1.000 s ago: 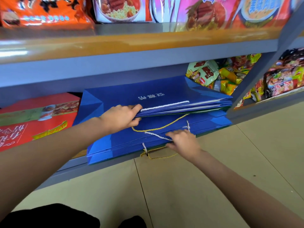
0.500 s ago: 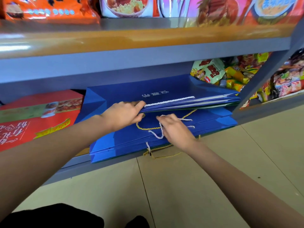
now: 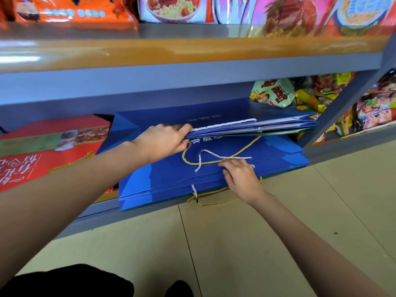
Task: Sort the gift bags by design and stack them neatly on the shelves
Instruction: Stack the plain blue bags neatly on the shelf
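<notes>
A stack of flat blue gift bags (image 3: 171,179) lies on the bottom shelf (image 3: 94,211). My left hand (image 3: 165,140) grips the front edge of the upper bags (image 3: 235,123) and holds them lifted off the lower ones. In the gap, a white cord handle (image 3: 216,156) and a yellow cord handle (image 3: 214,162) lie on the lower bags. My right hand (image 3: 240,176) rests on the lower stack's front edge, fingers curled at the cords. Another yellow cord (image 3: 214,203) hangs over the shelf's front.
Red gift bags (image 3: 42,153) lie flat to the left of the blue stack. Snack packets (image 3: 289,93) fill the shelf to the right, behind a slanted grey post (image 3: 342,108). Noodle packs (image 3: 171,7) stand on the shelf above. Tan floor tiles (image 3: 235,243) spread below.
My right hand carried the white and yellow cords from the shelf's front edge up into the gap between the bags, then drew back to the lower stack's edge. My left hand lifted the upper bags slightly higher.
</notes>
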{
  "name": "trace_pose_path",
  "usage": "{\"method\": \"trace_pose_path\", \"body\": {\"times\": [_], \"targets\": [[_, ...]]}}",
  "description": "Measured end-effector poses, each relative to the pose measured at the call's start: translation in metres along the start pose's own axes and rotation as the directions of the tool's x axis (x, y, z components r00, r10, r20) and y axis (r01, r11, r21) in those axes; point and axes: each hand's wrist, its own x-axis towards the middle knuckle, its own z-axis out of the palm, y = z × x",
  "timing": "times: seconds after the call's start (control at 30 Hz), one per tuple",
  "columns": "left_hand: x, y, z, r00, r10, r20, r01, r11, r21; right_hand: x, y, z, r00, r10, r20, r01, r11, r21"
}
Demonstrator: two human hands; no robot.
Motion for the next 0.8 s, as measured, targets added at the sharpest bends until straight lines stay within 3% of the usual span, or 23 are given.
{"method": "trace_pose_path", "body": {"times": [0.1,0.17,0.23,0.33,0.47,0.53,0.6,0.7,0.8], "targets": [[-0.001,0.001,0.002,0.999,-0.006,0.043,0.004,0.999,0.048,0.003,0.006,-0.002,0.973,0.020,0.231,-0.008,0.999,-0.054],[0.000,0.001,0.007,1.000,0.001,-0.007,0.000,0.999,0.046,0.009,0.004,-0.001,0.960,0.042,0.276,-0.040,0.999,-0.015],[0.000,0.002,0.014,0.982,0.097,-0.160,-0.097,0.995,0.007,0.010,0.000,-0.003,0.973,0.035,0.227,-0.044,0.998,0.036],[-0.003,0.000,0.030,0.962,0.158,-0.223,-0.136,0.984,0.113,-0.005,-0.004,-0.009,1.000,-0.010,0.022,0.007,0.986,0.168],[-0.009,0.019,0.052,0.960,0.279,0.000,-0.271,0.932,0.240,-0.028,0.015,-0.023,0.973,-0.003,-0.230,0.045,0.983,0.179],[-0.014,0.024,0.053,0.913,0.338,0.226,-0.390,0.886,0.250,-0.027,0.024,-0.033,0.950,0.030,-0.310,0.026,0.984,0.175],[-0.016,0.028,0.053,0.884,0.352,0.308,-0.438,0.853,0.283,-0.018,0.031,-0.038,0.936,0.048,-0.349,0.014,0.985,0.174],[-0.017,0.030,0.065,0.860,0.353,0.367,-0.451,0.863,0.227,-0.001,0.042,-0.034,0.954,0.009,-0.300,0.020,0.995,0.096],[-0.019,0.029,0.070,0.865,0.333,0.375,-0.406,0.904,0.135,0.012,0.056,-0.026,0.989,-0.079,-0.122,0.070,0.994,-0.080]]}}
